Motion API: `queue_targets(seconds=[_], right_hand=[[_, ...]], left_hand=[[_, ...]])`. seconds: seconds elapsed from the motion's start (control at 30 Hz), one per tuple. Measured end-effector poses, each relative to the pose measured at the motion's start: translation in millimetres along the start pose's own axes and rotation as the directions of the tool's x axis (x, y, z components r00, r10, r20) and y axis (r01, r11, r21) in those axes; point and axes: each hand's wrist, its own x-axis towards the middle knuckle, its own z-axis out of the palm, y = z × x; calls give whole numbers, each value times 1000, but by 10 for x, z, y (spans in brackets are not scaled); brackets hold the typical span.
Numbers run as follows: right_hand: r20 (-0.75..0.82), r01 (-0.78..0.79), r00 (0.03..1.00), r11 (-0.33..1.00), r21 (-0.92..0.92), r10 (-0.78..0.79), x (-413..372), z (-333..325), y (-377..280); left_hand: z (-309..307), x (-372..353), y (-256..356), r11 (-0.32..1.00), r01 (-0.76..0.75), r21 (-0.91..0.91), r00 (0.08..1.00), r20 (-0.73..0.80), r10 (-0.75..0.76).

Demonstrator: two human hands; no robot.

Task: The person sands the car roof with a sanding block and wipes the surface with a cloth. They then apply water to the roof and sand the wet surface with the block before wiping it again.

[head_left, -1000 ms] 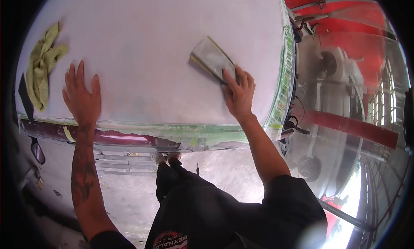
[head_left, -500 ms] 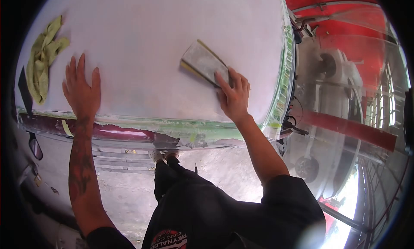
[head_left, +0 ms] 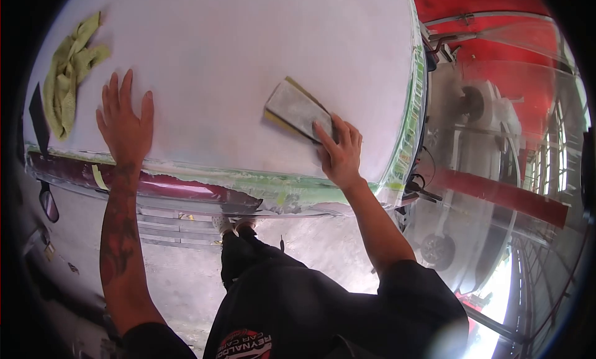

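A broad, pale, matte car panel fills the upper view, with green masking tape along its near and right edges. My left hand lies flat on the panel at the left, fingers spread, holding nothing. In my right hand is a sanding block with a grey top and a yellowish layer beneath, resting on the panel. Thumb and fingers grip its near right end. The block's underside is hidden. Left of my left hand lies a crumpled yellow-green cloth.
A dark flat piece lies at the panel's left edge. Below the tape runs a glossy maroon strip. A mirror hangs at the lower left. Plastic sheeting and a red surface stand to the right.
My right hand and the sanding block have moved slightly down towards me. My left hand stays flat on the panel while the whole view shifts a little.
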Motion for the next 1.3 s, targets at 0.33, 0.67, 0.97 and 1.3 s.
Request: queue_targets(seconds=[0.33, 0.67, 0.97, 1.3], right_hand=[[-126, -204, 972, 978, -46, 197, 751, 93, 284], [-224, -159, 964, 985, -73, 140, 1401, 118, 973], [1, -198, 980, 980, 6, 198, -151, -50, -107], [-103, -346, 937, 925, -159, 333, 2056, 178, 656]], left_hand=[[-33, 19, 17, 1000, 27, 12, 999, 30, -27], [-51, -28, 23, 1000, 18, -22, 1000, 26, -17], [-113, -1, 64, 999, 26, -40, 999, 43, -24], [-144, 22, 83, 998, 42, -44, 997, 67, -39]])
